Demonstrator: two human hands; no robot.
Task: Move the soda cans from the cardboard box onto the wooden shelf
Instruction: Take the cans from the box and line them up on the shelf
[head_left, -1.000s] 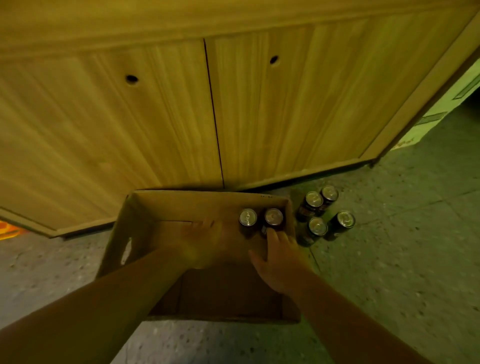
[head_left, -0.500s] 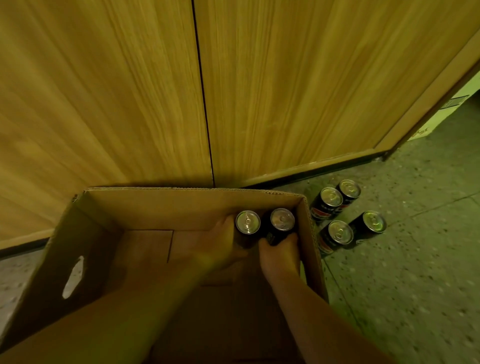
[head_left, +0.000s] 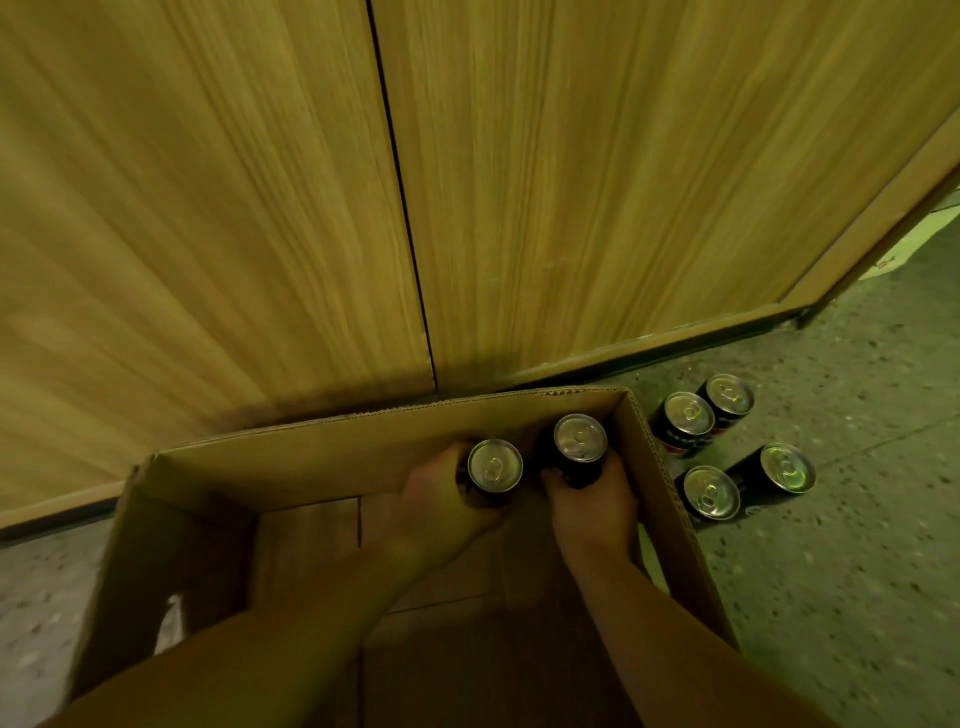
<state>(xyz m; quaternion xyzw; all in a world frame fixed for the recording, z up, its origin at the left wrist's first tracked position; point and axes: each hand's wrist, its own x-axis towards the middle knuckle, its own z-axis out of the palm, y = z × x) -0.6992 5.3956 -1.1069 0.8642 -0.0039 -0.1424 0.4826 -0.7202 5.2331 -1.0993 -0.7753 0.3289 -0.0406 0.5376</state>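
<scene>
An open cardboard box (head_left: 332, 447) stands on the floor against a wooden cabinet (head_left: 571, 182). Two dark soda cans with silver tops stand upright in its far right corner. My left hand (head_left: 436, 499) is wrapped around the left can (head_left: 494, 466). My right hand (head_left: 592, 499) grips the right can (head_left: 580, 438) from below and behind. Both cans sit about level with the box rim. The shelf itself is out of view.
Several more dark cans (head_left: 711, 492) stand upright on the speckled floor (head_left: 831, 571) just right of the box. The cabinet's two closed doors fill the upper view. The box has a hand-hole in its left wall (head_left: 171, 618).
Both hands reached forward into the box's far right corner and closed around the two cans. The view moved closer and lower toward the box.
</scene>
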